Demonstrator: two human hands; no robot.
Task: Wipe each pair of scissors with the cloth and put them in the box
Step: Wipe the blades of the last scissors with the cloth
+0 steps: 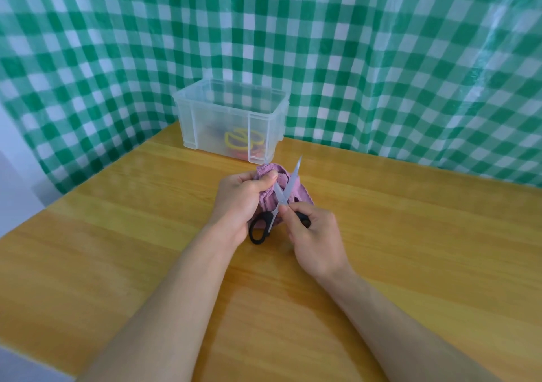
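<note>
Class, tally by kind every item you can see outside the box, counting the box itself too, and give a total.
Scissors: 1 (black-handled scissors, pinched by the right hand)
Cloths: 1 (purple cloth, gripped by the left hand)
Boxes: 1 (clear box)
Total: 3
Inside the box, yellow and red handles show through the wall, too blurred to count.

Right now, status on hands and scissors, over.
Left hand grips cloth on one blade. Right hand holds black scissors, blades open. Path to box clear.
</note>
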